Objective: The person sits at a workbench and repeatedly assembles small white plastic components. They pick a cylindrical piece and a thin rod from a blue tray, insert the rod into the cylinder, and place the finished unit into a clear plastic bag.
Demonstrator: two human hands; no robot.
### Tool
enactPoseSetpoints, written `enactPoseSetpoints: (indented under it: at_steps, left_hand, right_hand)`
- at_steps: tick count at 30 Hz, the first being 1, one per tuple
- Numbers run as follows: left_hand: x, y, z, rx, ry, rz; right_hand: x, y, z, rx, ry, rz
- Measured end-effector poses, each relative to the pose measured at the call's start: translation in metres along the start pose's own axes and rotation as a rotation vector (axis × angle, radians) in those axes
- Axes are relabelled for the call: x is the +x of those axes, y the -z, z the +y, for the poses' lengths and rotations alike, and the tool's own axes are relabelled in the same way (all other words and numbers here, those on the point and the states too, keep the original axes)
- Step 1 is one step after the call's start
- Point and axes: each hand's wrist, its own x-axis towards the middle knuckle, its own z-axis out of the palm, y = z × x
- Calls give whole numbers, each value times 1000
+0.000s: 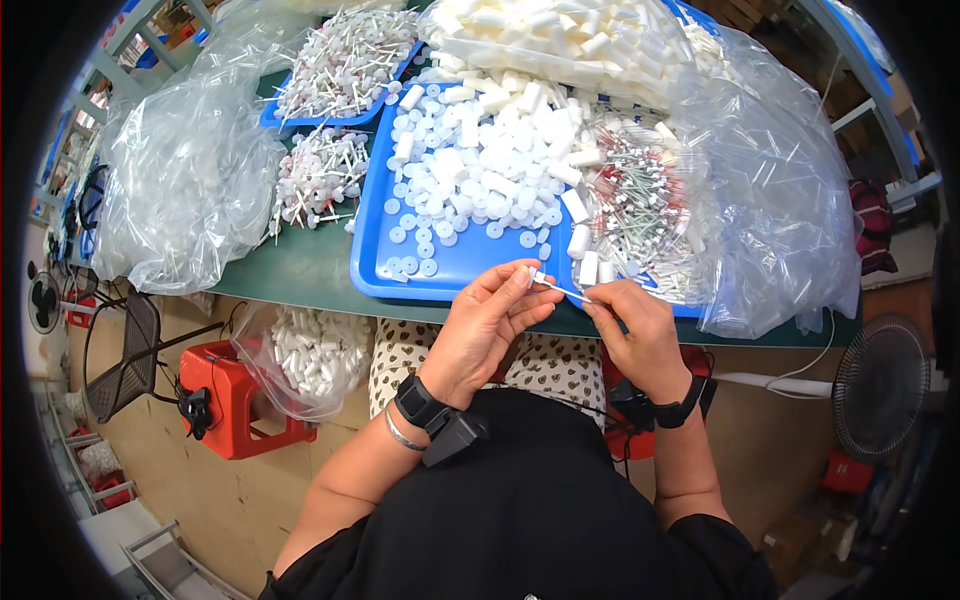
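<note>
Over the front edge of the blue tray (375, 283), both my hands hold one thin white stem (562, 290) with a small white piece at its left end. My left hand (485, 315) pinches that end between thumb and forefinger, its other fingers loosely curled. The stem's other end is gripped by the fingertips of my right hand (640, 325). In the tray beyond my hands lie many translucent white discs (475, 195) and white foam-like cylinders (575, 207). To their right is a pile of thin stems with white and red ends (640, 195).
Clear plastic bags stand left (190, 180) and right (775, 180) on the green table (290, 270). A smaller blue tray (270, 113) holds assembled-looking white stems (345, 65); more lie loose before it. Below are a red stool (215, 400), a bag of white pieces (310, 350) and a fan (880, 385).
</note>
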Motion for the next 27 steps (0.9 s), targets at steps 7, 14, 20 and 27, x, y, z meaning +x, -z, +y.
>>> enactPoseSetpoints:
  at_steps: [7, 14, 20, 27]
  left_hand:
    - [1, 6, 0, -13, -12, 51]
    - [-1, 7, -6, 40, 18, 0]
    - [-3, 5, -9, 138, 60, -35]
    - [-1, 16, 29, 410, -280, 131]
  right_hand:
    - [0, -4, 1, 13, -20, 26]
    - [0, -13, 0, 35, -3, 19]
    - [-2, -21, 1, 956, -689, -245]
    - [1, -23, 2, 286, -314, -99]
